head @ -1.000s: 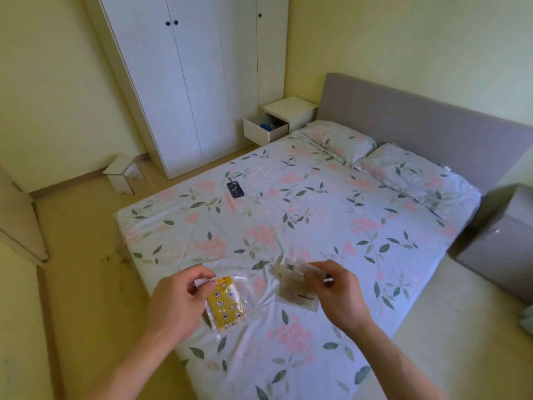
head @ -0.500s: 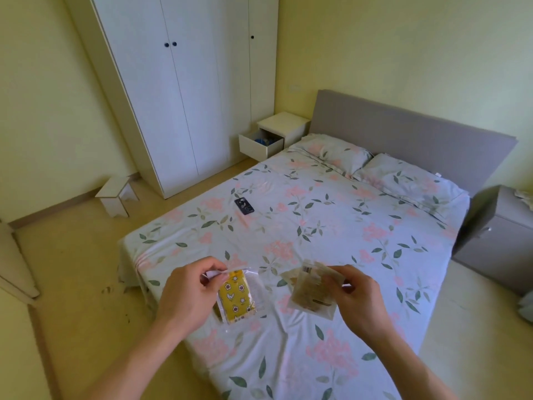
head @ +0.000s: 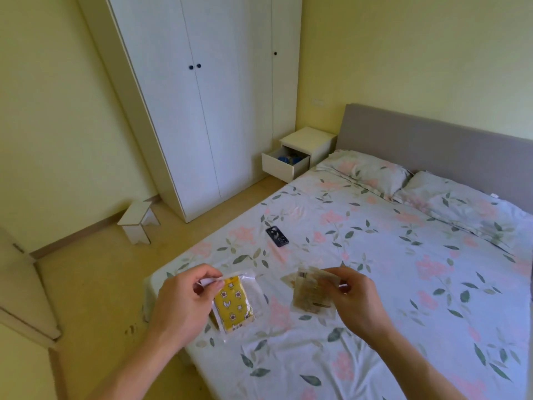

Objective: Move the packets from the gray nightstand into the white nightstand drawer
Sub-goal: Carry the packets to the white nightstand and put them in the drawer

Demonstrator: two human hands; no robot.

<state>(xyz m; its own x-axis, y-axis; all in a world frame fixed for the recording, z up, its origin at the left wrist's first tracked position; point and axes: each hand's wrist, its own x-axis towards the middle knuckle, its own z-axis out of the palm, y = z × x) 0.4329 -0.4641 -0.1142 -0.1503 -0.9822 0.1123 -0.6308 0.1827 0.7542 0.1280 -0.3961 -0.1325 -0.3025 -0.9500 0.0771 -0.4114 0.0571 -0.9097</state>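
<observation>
My left hand (head: 184, 301) pinches the top of a clear packet with a yellow patterned item inside (head: 235, 304), holding it over the foot of the bed. My right hand (head: 356, 298) pinches a beige, brownish packet (head: 310, 293) by its upper right edge. The white nightstand (head: 310, 140) stands far off beside the headboard, its drawer (head: 281, 166) pulled open with blue things inside. The gray nightstand is out of view.
A floral-sheeted bed (head: 375, 255) fills the right side, with a dark phone (head: 277, 236) lying on it. A white wardrobe (head: 202, 96) stands along the left wall. A small white stool (head: 138, 220) sits on the floor near it. A door edge (head: 20, 284) shows at left.
The view has swung left and up, so the gray nightstand has left the frame and the white nightstand is more central. Both hands keep holding their packets.
</observation>
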